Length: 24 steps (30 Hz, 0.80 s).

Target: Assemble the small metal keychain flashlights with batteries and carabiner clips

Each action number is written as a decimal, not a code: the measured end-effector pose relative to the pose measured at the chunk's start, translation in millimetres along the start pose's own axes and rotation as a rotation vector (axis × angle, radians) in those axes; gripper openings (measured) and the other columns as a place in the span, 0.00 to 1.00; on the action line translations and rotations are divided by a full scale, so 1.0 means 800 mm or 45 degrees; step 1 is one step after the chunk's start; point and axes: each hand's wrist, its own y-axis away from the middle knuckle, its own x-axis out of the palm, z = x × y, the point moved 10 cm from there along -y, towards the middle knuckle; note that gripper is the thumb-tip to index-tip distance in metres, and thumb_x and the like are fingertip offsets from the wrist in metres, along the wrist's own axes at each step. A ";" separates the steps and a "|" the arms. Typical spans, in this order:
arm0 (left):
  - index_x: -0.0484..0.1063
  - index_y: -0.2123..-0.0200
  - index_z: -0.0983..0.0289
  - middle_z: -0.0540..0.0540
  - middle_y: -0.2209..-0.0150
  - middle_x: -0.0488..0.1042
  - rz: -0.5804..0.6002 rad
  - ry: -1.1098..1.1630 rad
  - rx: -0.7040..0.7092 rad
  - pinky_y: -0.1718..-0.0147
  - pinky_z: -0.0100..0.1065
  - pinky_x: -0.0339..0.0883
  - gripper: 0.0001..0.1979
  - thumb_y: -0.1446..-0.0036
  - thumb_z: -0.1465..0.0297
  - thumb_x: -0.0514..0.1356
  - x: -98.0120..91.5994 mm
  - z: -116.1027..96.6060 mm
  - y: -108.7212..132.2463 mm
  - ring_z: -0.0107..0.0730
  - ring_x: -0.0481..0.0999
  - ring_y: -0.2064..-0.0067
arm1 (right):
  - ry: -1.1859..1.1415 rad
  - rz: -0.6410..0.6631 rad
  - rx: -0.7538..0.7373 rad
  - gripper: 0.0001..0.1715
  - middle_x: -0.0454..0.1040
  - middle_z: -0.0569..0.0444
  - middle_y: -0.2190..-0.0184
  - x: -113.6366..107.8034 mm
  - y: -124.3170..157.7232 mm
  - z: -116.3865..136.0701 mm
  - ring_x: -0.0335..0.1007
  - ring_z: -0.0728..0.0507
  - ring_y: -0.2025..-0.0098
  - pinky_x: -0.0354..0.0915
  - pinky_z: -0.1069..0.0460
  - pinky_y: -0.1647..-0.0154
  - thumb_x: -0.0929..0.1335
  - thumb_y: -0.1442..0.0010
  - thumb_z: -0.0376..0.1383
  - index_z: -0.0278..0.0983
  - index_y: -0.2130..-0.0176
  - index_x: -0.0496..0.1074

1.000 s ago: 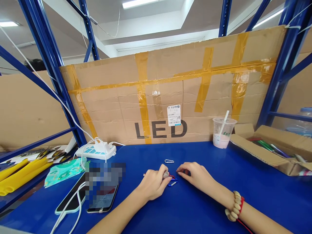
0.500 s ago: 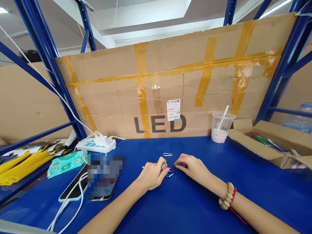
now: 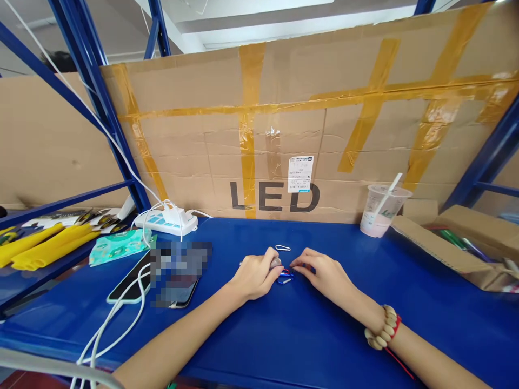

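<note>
My left hand [image 3: 255, 274] is closed around a small greyish object [image 3: 275, 263], mostly hidden by the fingers. Just to its right, a blue carabiner [image 3: 285, 279] lies on the blue table, with a red one [image 3: 286, 271] right behind it, partly covered by my left fingers. A silver carabiner [image 3: 283, 248] rests farther back between the two hands. My right hand [image 3: 322, 270] hovers low to the right of the red and blue carabiners, thumb and fingertips pinched together; whatever they hold, if anything, is too small to make out.
At the left of the table [image 3: 259, 335] are two phones, white cables, a green packet [image 3: 119, 246] and a power strip [image 3: 166, 220]. A cup with a straw [image 3: 379, 216] and an open cardboard box [image 3: 454, 256] stand at the right.
The camera view has shifted, so the background appears larger and higher up. Both hands keep nearly the same pose beside the carabiners.
</note>
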 end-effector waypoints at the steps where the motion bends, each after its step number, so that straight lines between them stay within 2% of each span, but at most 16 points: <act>1: 0.56 0.63 0.62 0.51 0.71 0.75 0.014 -0.003 0.001 0.73 0.30 0.62 0.06 0.38 0.67 0.43 0.001 -0.001 0.000 0.34 0.76 0.72 | -0.001 -0.039 -0.001 0.12 0.73 0.56 0.64 -0.004 0.000 0.001 0.71 0.46 0.63 0.64 0.53 0.68 0.61 0.39 0.35 0.43 0.64 0.74; 6: 0.59 0.62 0.63 0.52 0.69 0.76 0.075 -0.089 0.021 0.73 0.30 0.63 0.10 0.36 0.64 0.43 0.008 -0.003 -0.002 0.34 0.76 0.70 | -0.098 -0.306 0.012 0.11 0.73 0.56 0.65 -0.031 0.004 0.006 0.71 0.48 0.69 0.64 0.54 0.73 0.62 0.39 0.37 0.43 0.64 0.73; 10: 0.63 0.64 0.63 0.52 0.72 0.75 0.039 -0.153 0.087 0.73 0.29 0.62 0.15 0.35 0.64 0.41 0.006 -0.007 -0.005 0.32 0.74 0.71 | -0.322 -0.506 -0.075 0.10 0.73 0.54 0.66 -0.052 0.010 0.013 0.68 0.50 0.72 0.64 0.56 0.76 0.63 0.40 0.37 0.40 0.65 0.74; 15: 0.66 0.67 0.63 0.51 0.71 0.74 -0.099 -0.104 0.183 0.72 0.29 0.62 0.17 0.35 0.65 0.41 -0.007 -0.017 -0.004 0.30 0.69 0.70 | -0.377 -0.488 -0.185 0.08 0.74 0.54 0.66 -0.053 0.014 0.025 0.70 0.49 0.68 0.63 0.57 0.76 0.65 0.41 0.35 0.39 0.65 0.75; 19: 0.67 0.69 0.64 0.52 0.74 0.71 -0.119 -0.065 0.214 0.71 0.29 0.62 0.18 0.35 0.65 0.42 -0.009 -0.023 -0.003 0.32 0.66 0.68 | -0.396 -0.455 -0.261 0.06 0.75 0.55 0.68 -0.051 0.016 0.033 0.70 0.50 0.70 0.62 0.57 0.77 0.66 0.42 0.34 0.39 0.66 0.75; 24: 0.68 0.66 0.64 0.53 0.71 0.72 -0.143 -0.047 0.187 0.71 0.29 0.64 0.18 0.35 0.64 0.41 -0.011 -0.021 -0.003 0.33 0.66 0.65 | -0.431 -0.509 -0.343 0.06 0.75 0.54 0.69 -0.059 0.020 0.040 0.70 0.50 0.71 0.64 0.57 0.77 0.67 0.42 0.33 0.39 0.67 0.75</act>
